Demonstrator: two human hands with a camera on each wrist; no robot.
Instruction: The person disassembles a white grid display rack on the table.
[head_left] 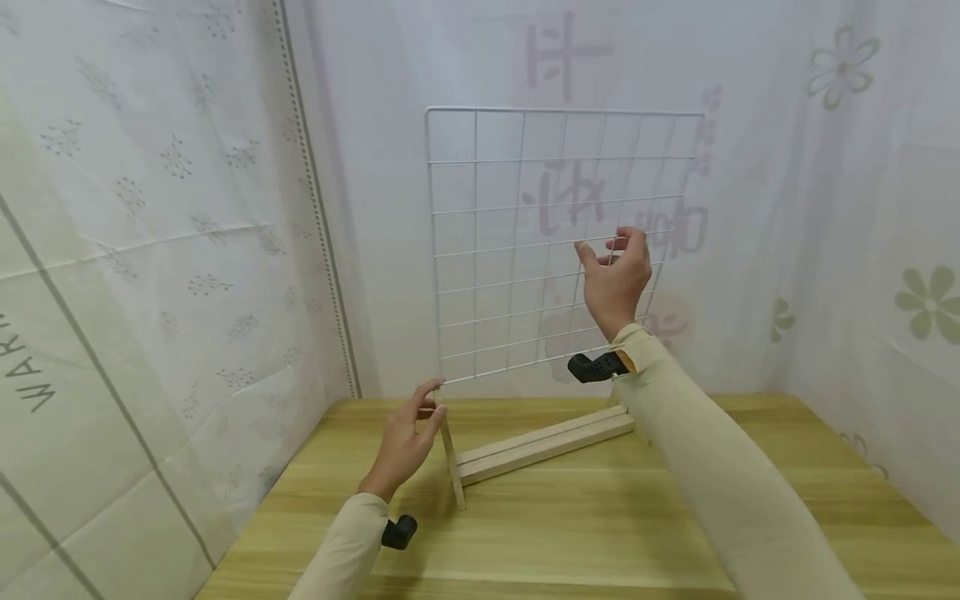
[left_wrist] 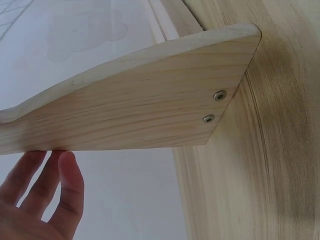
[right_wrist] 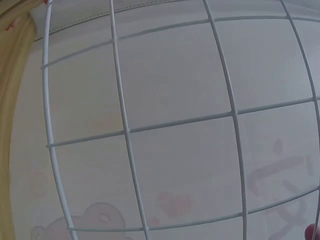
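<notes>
Wire grid (head_left: 513,248) — gripped by curled right hand (head_left: 617,279) — left hand (head_left: 403,437) pinching wooden stand (head_left: 546,445).

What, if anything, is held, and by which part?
The right hand holds the white rectangular wire grid right of centre, about mid-height. The left hand touches the pale wooden upright; any grip is unclear.

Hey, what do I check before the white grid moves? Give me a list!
1. Right hand holds the grid: ok, fingers are curled at its wires.
2. Left hand grips the stand: ok, by the top of its left side.
3. Stand is on the table: ok.
4. Two screws in the stand's left side: ok, both there.
5. Grid joined to the stand's right side: cannot tell, the right sleeve is in the way.
</notes>
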